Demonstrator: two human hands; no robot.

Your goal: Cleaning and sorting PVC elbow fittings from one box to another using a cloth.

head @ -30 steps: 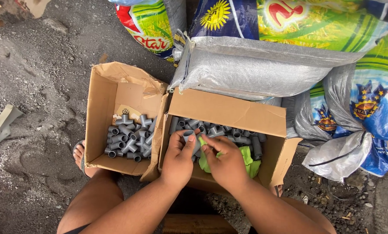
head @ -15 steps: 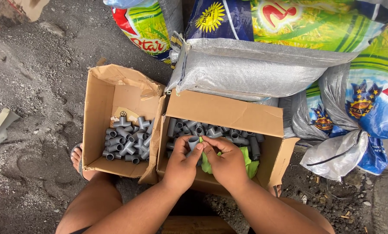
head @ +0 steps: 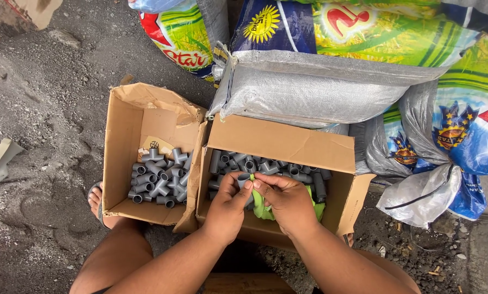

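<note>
Head camera looks down on the left hand and right hand, which meet over the right cardboard box. Left fingers pinch a grey pipe fitting just above the box's heap of grey fittings; right fingers close on a green cloth pressed against that fitting. Touching it on the left stands a second open box holding grey tee fittings. Printed woven sacks lie behind both boxes.
</note>
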